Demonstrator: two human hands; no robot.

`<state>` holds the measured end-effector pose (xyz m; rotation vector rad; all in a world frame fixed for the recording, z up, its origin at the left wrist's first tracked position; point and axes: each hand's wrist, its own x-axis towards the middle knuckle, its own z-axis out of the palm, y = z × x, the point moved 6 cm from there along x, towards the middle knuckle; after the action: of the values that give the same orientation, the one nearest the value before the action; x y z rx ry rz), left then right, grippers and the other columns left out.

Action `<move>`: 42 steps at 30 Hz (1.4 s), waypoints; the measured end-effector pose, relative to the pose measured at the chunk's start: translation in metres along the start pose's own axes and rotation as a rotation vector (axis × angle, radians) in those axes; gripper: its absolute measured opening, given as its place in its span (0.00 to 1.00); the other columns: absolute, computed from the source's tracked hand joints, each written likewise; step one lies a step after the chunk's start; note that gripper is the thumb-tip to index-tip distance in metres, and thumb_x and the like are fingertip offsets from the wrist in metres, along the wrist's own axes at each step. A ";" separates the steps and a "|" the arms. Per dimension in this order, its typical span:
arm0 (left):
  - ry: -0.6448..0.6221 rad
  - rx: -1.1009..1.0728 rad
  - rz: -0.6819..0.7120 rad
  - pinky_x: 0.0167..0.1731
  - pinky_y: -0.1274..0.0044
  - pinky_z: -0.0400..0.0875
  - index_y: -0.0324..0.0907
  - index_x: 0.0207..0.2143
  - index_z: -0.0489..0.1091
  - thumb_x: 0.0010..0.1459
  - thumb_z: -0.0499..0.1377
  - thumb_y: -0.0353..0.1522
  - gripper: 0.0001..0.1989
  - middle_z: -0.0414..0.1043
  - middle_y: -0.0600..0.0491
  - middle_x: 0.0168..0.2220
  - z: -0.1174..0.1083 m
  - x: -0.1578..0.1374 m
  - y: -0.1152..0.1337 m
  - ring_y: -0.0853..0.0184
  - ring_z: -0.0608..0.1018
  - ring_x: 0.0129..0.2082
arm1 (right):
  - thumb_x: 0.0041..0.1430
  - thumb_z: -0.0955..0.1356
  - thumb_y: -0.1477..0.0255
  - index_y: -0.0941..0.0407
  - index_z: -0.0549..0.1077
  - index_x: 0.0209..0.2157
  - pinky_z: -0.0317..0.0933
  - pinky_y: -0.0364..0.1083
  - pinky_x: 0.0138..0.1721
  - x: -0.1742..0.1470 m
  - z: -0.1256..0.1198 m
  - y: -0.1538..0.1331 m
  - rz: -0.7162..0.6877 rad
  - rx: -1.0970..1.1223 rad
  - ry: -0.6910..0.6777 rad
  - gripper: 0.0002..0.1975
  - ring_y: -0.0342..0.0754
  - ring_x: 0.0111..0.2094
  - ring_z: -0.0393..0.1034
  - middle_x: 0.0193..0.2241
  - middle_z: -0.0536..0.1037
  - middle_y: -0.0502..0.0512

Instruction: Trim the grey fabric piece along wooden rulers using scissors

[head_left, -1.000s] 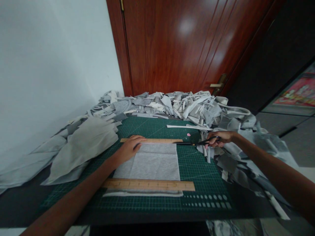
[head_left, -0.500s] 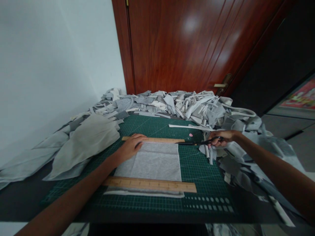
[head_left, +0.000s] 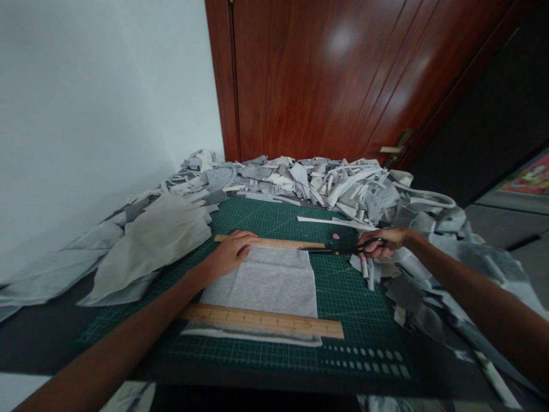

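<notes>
A grey piece of fabric lies flat on the green cutting mat. One wooden ruler runs along its far edge, and a second wooden ruler lies across its near part. My left hand rests with fingers stretched out over the far ruler's left part and the fabric's corner, pressing down. In my right hand is a pair of black scissors, gripped by the handles. Their blades point left and meet the fabric's far right corner, beside the ruler.
Heaps of grey and white fabric scraps line the back and right of the dark table. Larger cream fabric pieces lie at left. A white strip and a small pink piece are on the mat. Behind stands a wooden door.
The scissors have moved a little left, their tips further in along the fabric's far edge. My left hand holds its place. The view has shifted slightly.
</notes>
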<state>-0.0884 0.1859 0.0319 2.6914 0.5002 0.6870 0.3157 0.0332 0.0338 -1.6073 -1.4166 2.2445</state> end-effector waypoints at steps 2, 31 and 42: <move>0.000 -0.002 -0.004 0.60 0.66 0.68 0.42 0.55 0.74 0.70 0.49 0.33 0.18 0.76 0.47 0.54 0.000 0.000 0.000 0.59 0.75 0.56 | 0.56 0.71 0.57 0.62 0.73 0.40 0.39 0.37 0.15 0.001 0.003 -0.003 -0.002 0.001 -0.012 0.22 0.34 0.16 0.41 0.19 0.54 0.40; 0.018 -0.011 -0.039 0.59 0.65 0.66 0.41 0.54 0.72 0.68 0.49 0.29 0.17 0.74 0.46 0.53 0.002 -0.001 -0.002 0.59 0.72 0.56 | 0.53 0.74 0.58 0.61 0.73 0.38 0.37 0.37 0.16 0.001 0.006 -0.017 -0.018 -0.056 0.016 0.21 0.35 0.19 0.40 0.19 0.53 0.38; 0.059 -0.019 -0.049 0.56 0.64 0.65 0.41 0.52 0.73 0.72 0.45 0.37 0.19 0.73 0.46 0.48 0.001 -0.001 -0.020 0.57 0.71 0.50 | 0.54 0.71 0.51 0.62 0.76 0.37 0.35 0.36 0.15 0.004 0.002 -0.010 0.010 0.003 0.080 0.25 0.34 0.17 0.37 0.18 0.51 0.39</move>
<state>-0.0943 0.2027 0.0234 2.6387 0.5695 0.7555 0.3075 0.0395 0.0375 -1.6865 -1.3879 2.1605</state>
